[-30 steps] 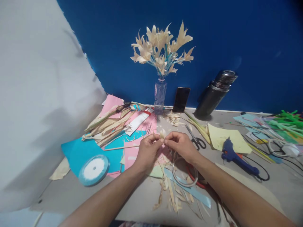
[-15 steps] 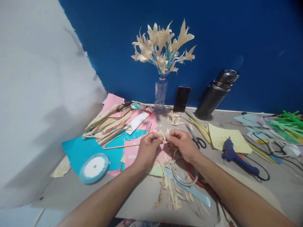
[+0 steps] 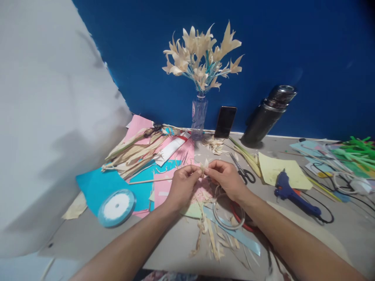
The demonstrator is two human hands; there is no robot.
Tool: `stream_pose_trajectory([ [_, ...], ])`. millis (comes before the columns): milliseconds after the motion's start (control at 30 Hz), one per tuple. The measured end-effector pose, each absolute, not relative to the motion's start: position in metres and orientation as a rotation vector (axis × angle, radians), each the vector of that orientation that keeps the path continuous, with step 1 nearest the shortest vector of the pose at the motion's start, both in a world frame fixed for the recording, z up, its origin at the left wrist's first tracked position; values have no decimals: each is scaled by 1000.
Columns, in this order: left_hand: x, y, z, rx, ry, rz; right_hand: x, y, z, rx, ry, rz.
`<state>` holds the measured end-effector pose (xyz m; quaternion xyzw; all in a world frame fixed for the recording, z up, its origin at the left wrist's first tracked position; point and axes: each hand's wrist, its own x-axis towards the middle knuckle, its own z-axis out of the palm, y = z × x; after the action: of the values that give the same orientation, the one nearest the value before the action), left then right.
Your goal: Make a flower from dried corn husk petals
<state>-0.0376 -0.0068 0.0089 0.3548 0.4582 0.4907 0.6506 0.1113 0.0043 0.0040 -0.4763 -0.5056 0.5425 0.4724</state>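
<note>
My left hand [image 3: 184,185] and my right hand [image 3: 225,177] meet fingertip to fingertip above the middle of the table. Between them a pale dried-husk petal [image 3: 206,163] sticks up, pinched by the right thumb and finger. My left hand is closed in a pinch on husk pieces, mostly covered by its fingers. A thin stick [image 3: 150,181] runs leftward from behind my left hand; I cannot tell whether that hand holds it. Husk scraps [image 3: 212,240] and a clear ring-shaped roll [image 3: 228,212] lie below the hands. Scissors [image 3: 244,171] are just beyond my right hand.
A plastic bottle [image 3: 199,117] of husk flowers [image 3: 202,54] stands by the blue wall, beside a phone [image 3: 225,121] and a leaning flask [image 3: 268,117]. On the right is a glue gun [image 3: 297,199]; on the left, a ribbon spool [image 3: 117,208] and dried husks [image 3: 137,152].
Half a second ago my fingertips were slightly apart, each with a petal tip showing. Now they are together, with the right petal up against the left-hand piece.
</note>
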Motion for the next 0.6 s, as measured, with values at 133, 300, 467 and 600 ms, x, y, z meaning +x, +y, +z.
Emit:
stream_pose_trajectory([
  [133,-37,-7,9,782,1052,1070,112,5,1,-1171,-1202,1333],
  [300,-39,-6,8,865,1018,1093,113,5,1,-1077,-1073,1522],
  [467,-39,-6,10,933,993,1057,114,7,2,-1017,-994,1670],
  [600,-37,-6,11,965,1037,1031,114,7,1,-1025,-1010,1643],
])
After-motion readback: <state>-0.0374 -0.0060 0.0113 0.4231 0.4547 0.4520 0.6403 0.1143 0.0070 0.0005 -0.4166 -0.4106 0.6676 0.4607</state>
